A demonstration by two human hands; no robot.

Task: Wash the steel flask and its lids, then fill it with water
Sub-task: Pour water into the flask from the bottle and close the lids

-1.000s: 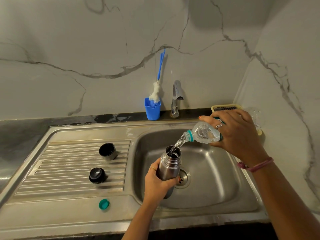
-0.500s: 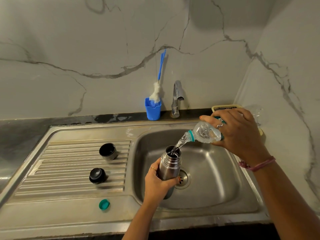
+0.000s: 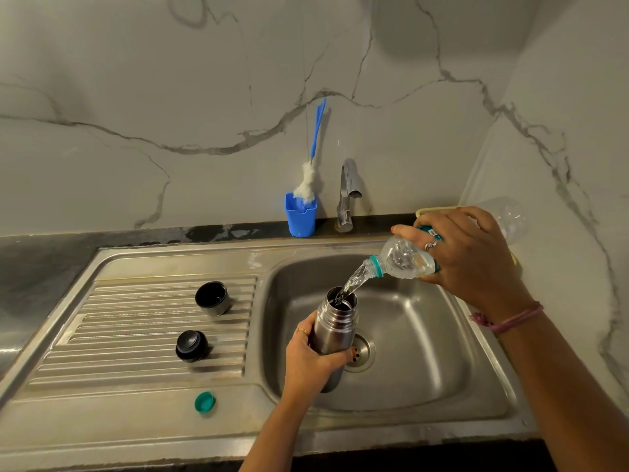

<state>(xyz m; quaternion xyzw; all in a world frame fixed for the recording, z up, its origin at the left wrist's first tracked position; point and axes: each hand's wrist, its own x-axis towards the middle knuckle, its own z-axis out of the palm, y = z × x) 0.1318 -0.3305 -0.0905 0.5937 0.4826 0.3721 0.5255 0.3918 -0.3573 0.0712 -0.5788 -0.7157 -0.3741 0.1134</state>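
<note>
Left hand (image 3: 315,357) grips steel flask (image 3: 335,323) upright over sink basin (image 3: 425,335), near the drain. Right hand (image 3: 473,258) grips tilted plastic bottle (image 3: 403,258), water streaming into flask mouth. Cup lid (image 3: 211,298), stopper (image 3: 191,345) on drainboard centre; teal cap (image 3: 205,402) at front edge.

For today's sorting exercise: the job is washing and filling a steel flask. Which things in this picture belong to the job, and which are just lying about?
Belong to the job:
steel flask, held by the left hand
plastic bottle, tipped by the right hand
cup lid
black stopper
sink

Lying about:
green bottle cap
bottle brush in the blue holder
tap
</note>
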